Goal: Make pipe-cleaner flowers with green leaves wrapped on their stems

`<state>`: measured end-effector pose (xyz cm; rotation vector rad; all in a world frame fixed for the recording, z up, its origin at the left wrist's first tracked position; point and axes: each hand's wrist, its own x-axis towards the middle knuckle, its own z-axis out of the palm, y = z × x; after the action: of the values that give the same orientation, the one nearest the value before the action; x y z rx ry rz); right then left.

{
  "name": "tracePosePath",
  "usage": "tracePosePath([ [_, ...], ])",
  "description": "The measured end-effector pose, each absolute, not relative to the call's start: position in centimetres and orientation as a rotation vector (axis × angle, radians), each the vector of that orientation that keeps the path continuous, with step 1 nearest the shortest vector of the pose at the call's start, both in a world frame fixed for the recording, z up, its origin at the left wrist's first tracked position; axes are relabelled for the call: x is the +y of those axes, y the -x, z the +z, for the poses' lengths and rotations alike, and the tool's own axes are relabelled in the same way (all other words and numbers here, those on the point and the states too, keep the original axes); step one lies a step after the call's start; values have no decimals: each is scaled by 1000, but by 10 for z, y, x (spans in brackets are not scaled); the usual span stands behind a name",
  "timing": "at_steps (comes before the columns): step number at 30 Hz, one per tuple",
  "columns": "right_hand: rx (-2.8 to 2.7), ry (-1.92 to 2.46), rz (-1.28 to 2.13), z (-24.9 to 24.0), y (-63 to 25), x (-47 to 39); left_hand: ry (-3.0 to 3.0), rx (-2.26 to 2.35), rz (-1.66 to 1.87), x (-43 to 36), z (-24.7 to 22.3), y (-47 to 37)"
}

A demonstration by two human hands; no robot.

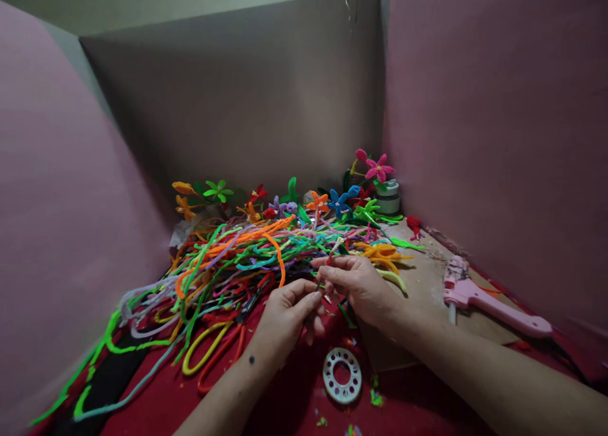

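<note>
- Here's the small fuzzy pipe-cleaner piece (335, 246), centre frame: pale at the tip, red below!
- Right hand (357, 284) has it, fingertips pinched together.
- Left hand (287, 308), just lower left, nips a thin dark stem (318, 286).

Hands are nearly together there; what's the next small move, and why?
I'd probably turn the thin dark strand slightly with the left hand while the right hand steadies the red-and-white piece: both hands pinch close together.
</note>
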<state>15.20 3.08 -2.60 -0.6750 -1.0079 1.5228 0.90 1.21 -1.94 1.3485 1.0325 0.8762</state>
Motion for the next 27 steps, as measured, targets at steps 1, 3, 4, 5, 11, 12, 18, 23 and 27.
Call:
tracePosePath([
  [1,-989,645,1536,-25,-152,31,-1346,1035,875,12,-20,-9],
  [3,-971,620,1557,-25,-152,32,-1348,1030,873,12,-20,-9],
  [4,-977,622,1557,-25,-151,32,-1346,1015,875,12,-20,-9],
  [5,-990,634,1547,-26,-151,32,-1334,989,876,12,-20,-9],
  [11,-1250,646,1458,-30,-147,26,-1210,846,908,11,-13,-10],
  [12,-1276,639,1447,-29,-146,25,-1197,844,915,11,-11,-9],
  [18,-1169,683,1470,-14,-156,30,-1125,888,1039,15,-8,-2],
  [23,-1027,683,1189,18,-192,36,-1137,899,1049,18,-9,2],
  [27,-1124,750,922,32,-229,39,-1143,924,1053,19,-8,4],
])
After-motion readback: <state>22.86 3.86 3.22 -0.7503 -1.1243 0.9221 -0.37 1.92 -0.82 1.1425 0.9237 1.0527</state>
